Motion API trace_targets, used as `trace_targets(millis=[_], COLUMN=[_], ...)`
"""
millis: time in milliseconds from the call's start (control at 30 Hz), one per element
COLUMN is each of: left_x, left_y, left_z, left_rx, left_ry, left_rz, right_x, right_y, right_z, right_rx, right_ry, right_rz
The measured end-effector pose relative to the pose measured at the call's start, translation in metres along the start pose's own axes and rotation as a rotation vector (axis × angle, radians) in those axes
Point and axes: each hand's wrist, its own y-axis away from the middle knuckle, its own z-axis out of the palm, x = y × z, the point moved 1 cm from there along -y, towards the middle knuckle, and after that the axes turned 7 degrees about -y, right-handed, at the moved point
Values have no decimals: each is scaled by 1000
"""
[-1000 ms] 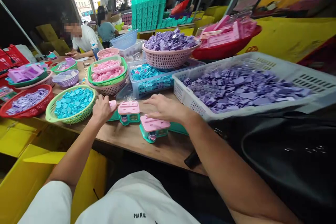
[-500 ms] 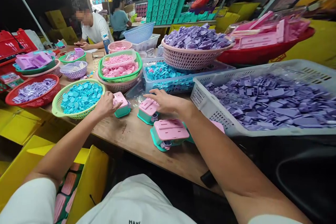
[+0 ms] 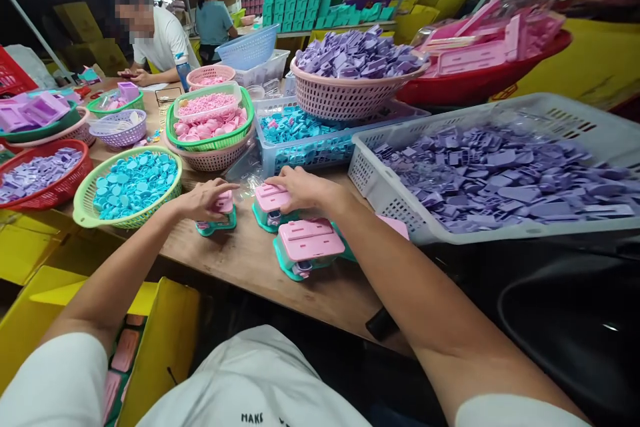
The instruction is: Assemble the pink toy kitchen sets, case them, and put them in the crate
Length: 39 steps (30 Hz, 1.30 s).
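Observation:
My left hand (image 3: 204,200) is closed over a small toy box with a pink lid and a teal base (image 3: 216,224), its fingers reaching across the top. To the right, my right hand (image 3: 305,188) grips a second pink-lidded box (image 3: 271,199), thumb and fingers on its lid and far side. Nearer to me stands another such box (image 3: 311,241), with a small purple clasp on its front, under my right wrist. One more pink lid (image 3: 395,227) shows partly behind my right forearm.
A white crate of purple parts (image 3: 425,220) borders the table (image 3: 235,267) on the right. At left stands a green basket of blue pieces (image 3: 83,210). A yellow carton (image 3: 170,327) holds packed boxes below. Two people (image 3: 165,40) are across the table.
My left hand has come over the left box, which now sits turned under its fingers. My right hand has lowered from above onto its box. The view has shifted slightly.

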Motion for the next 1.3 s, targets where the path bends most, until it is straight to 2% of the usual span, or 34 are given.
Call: trace_targets(millis=[133, 233, 333, 433, 567, 633, 700, 767, 833, 933, 1067, 1133, 1200, 1233, 1300], left_x=[11, 14, 16, 15, 7, 4, 7, 14, 21, 17, 7, 21, 53, 72, 109], left_y=[-6, -11, -13, -12, -7, -7, -10, -17, -25, -30, -18, -13, -16, -21, -40], left_z=[12, 17, 17, 14, 7, 4, 2, 1, 1, 0, -8, -12, -13, -12, -8], left_rx=[77, 117, 140, 141, 132, 122, 132, 150, 132, 70, 37, 102, 178, 189, 137], left_ry=[-15, -90, -135, -137, -122, -106, -88, -99, -129, -142, -120, -92, -66, -70, -113], left_rz=[0, -16, -42, -39, -20, 7, 2, -23, -19, 34, 65, 90, 140, 178, 275], right_x=[-25, -40, -45, -29, 20, 43, 58, 65, 66, 63, 60, 60, 57, 55, 48], right_y=[-9, -15, -11, 16, 93, 131, 156, 165, 163, 157, 159, 161, 161, 161, 159], right_z=[4, 8, 9, 4, -1, 7, 21, 35, 43, 45, 42, 43, 45, 45, 45], right_rx=[51, 70, 78, 124, 312, 279, 189, 166, 203, 214, 190, 190, 178, 170, 158], right_ry=[-26, -23, -54, -179, -273, -257, -234, -211, -188, -143, -121, -131, -132, -125, -94], right_rz=[-44, 2, 40, 38, 61, 184, 308, 353, 351, 362, 330, 313, 335, 363, 451])
